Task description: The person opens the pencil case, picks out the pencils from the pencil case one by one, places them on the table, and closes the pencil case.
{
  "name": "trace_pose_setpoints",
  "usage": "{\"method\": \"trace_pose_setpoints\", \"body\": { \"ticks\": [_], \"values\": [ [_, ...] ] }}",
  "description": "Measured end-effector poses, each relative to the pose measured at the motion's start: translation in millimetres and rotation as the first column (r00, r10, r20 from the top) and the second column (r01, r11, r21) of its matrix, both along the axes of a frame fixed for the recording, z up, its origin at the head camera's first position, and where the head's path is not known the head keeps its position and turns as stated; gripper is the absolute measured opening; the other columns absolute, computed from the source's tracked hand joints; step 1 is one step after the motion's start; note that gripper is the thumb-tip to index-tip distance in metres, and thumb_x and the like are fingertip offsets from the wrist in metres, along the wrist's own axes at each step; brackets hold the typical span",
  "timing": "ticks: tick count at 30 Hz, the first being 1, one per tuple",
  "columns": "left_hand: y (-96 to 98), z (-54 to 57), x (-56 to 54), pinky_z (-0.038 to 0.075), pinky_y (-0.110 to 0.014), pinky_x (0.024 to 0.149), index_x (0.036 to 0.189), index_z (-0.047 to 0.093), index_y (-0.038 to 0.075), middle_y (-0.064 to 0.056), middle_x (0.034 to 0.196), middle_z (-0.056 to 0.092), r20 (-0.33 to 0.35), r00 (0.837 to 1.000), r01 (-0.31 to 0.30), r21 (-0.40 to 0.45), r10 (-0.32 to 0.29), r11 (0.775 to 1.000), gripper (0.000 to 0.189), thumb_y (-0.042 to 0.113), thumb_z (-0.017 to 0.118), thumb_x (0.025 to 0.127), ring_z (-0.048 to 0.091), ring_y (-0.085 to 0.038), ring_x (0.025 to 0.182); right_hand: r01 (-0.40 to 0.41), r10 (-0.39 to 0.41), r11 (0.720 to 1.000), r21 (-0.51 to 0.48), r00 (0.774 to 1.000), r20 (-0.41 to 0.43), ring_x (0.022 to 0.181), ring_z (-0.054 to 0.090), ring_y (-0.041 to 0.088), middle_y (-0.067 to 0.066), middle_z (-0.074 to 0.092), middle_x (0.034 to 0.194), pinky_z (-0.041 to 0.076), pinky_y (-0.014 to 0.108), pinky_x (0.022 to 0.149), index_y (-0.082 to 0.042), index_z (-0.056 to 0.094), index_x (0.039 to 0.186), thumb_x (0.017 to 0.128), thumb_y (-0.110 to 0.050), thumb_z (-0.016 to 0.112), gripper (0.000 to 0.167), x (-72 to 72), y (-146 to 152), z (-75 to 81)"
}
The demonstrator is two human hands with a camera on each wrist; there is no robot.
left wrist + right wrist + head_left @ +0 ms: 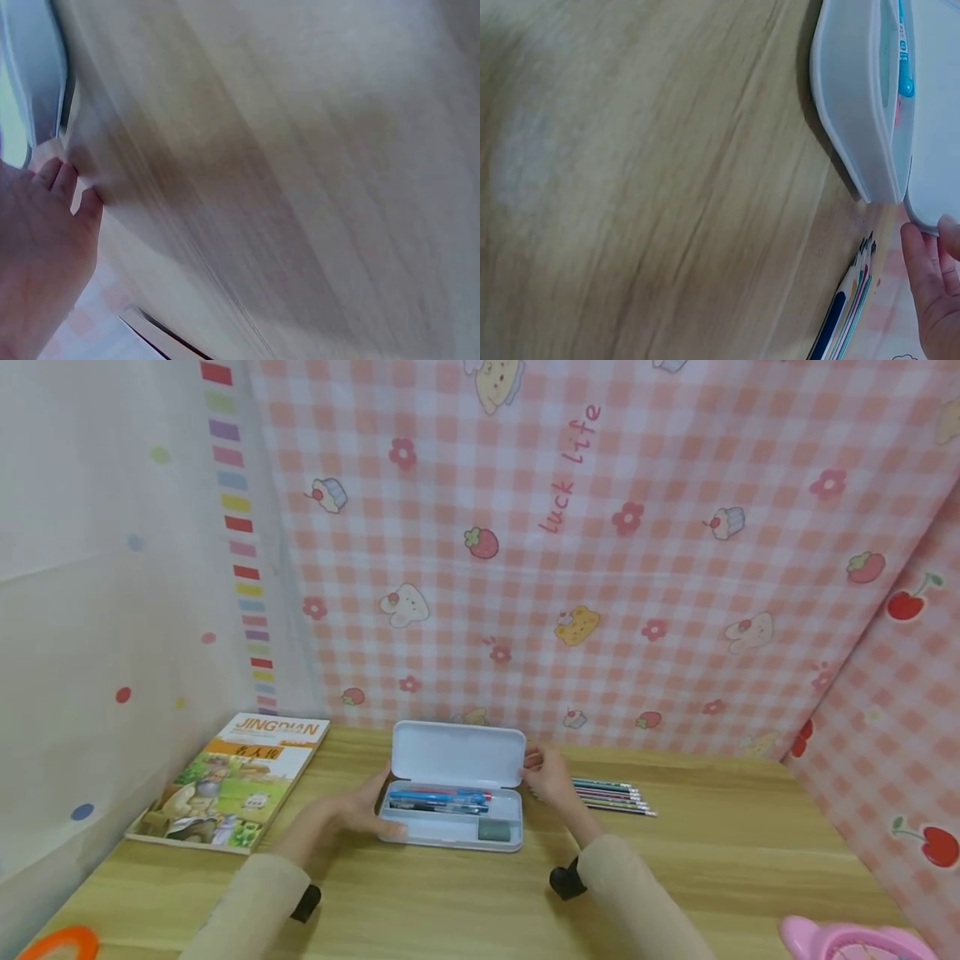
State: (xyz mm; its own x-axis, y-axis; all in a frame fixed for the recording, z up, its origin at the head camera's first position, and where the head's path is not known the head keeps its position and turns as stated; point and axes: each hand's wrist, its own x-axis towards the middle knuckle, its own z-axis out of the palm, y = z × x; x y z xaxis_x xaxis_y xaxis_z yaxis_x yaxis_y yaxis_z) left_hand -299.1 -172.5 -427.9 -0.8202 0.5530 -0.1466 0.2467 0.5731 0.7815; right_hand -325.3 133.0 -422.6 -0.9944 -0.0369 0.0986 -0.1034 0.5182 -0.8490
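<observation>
A white pencil case point(450, 842) lies on the wooden table with its lid point(459, 753) raised. Inside are several blue and dark pens point(438, 799), and a grey-green block like an eraser point(494, 831) at the front right. My left hand point(366, 806) grips the case's left end, thumb at the front corner and fingers behind. On the other side, my right hand point(553, 781) pinches the right edge of the lid between thumb and fingers; the right wrist view shows those fingertips point(915, 234) at the lid's corner.
Several pencils point(611, 797) lie side by side just right of my right hand. A book point(232, 785) with a colourful cover is at the left. At the front edges are an orange curved object point(71, 935) and a pink object point(847, 935). Checked cloth point(525, 693) hangs behind.
</observation>
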Motion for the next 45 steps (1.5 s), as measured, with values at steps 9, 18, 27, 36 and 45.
{"method": "trace_pose_setpoints", "body": {
  "ticks": [9, 18, 27, 36, 45],
  "values": [
    [-20.4, -47.3, -61.6, 0.046, -0.042, 0.095, 0.140, 0.027, -0.003, -0.029, 0.126, 0.051, -0.270, 0.955, -0.065, 0.209, 0.122, 0.976, 0.066, 0.020, 0.061, 0.088, 0.053, -0.035, 0.116, 0.005, -0.003, 0.999, 0.039, 0.999, -0.043, 0.078, 0.060, 0.027, 0.023, 0.060, 0.092, 0.055, 0.032, 0.064, 0.006, 0.053, 0.108, 0.079, 0.011, 0.059, 0.030, 1.4, -1.6, 0.3],
    [0.6, -24.5, -57.6, 0.054, -0.039, 0.073, 0.132, 0.035, -0.007, -0.032, 0.101, 0.057, -0.292, 0.893, -0.269, 0.261, 0.342, 0.927, 0.048, -0.010, 0.046, 0.085, 0.060, -0.035, 0.090, 0.002, 0.001, 0.999, 0.036, 0.996, -0.091, 0.074, 0.060, 0.026, 0.022, 0.058, 0.087, 0.054, 0.031, 0.060, -0.001, 0.047, 0.120, 0.080, 0.013, 0.057, 0.044, 7.5, -6.2, 2.2],
    [17.6, 2.1, -29.5, 0.056, -0.036, 0.068, 0.125, 0.037, -0.010, -0.033, 0.097, 0.057, -0.243, 0.863, -0.392, 0.233, 0.444, 0.890, 0.042, -0.016, 0.044, 0.083, 0.060, -0.036, 0.085, -0.032, 0.032, 0.999, 0.011, 0.999, 0.009, 0.102, 0.058, 0.036, 0.026, 0.057, 0.114, 0.055, 0.040, 0.076, 0.000, 0.045, 0.129, 0.092, -0.023, 0.054, 0.043, 8.7, -6.0, 13.0],
    [20.2, 0.0, -25.8, 0.056, -0.035, 0.065, 0.118, 0.040, -0.009, -0.032, 0.095, 0.059, -0.261, 0.838, -0.414, 0.266, 0.479, 0.870, 0.036, -0.016, 0.044, 0.083, 0.061, -0.037, 0.085, 0.084, -0.031, 0.972, -0.221, 0.973, 0.230, 0.109, 0.056, 0.039, 0.029, 0.049, 0.126, 0.052, 0.045, 0.084, 0.007, 0.038, 0.134, 0.093, -0.050, 0.041, 0.069, 5.0, -10.8, 20.3],
    [23.5, -12.0, -28.4, 0.054, -0.040, 0.072, 0.112, 0.041, -0.007, -0.029, 0.095, 0.059, -0.393, 0.781, -0.421, 0.244, 0.486, 0.874, 0.031, -0.015, 0.047, 0.082, 0.060, -0.037, 0.087, 0.151, -0.012, 0.932, -0.329, 0.921, 0.390, 0.120, 0.047, 0.040, 0.030, 0.043, 0.133, 0.043, 0.048, 0.097, 0.005, 0.030, 0.138, 0.092, -0.047, 0.046, 0.071, 0.5, -7.4, 25.4]
  ]
}}
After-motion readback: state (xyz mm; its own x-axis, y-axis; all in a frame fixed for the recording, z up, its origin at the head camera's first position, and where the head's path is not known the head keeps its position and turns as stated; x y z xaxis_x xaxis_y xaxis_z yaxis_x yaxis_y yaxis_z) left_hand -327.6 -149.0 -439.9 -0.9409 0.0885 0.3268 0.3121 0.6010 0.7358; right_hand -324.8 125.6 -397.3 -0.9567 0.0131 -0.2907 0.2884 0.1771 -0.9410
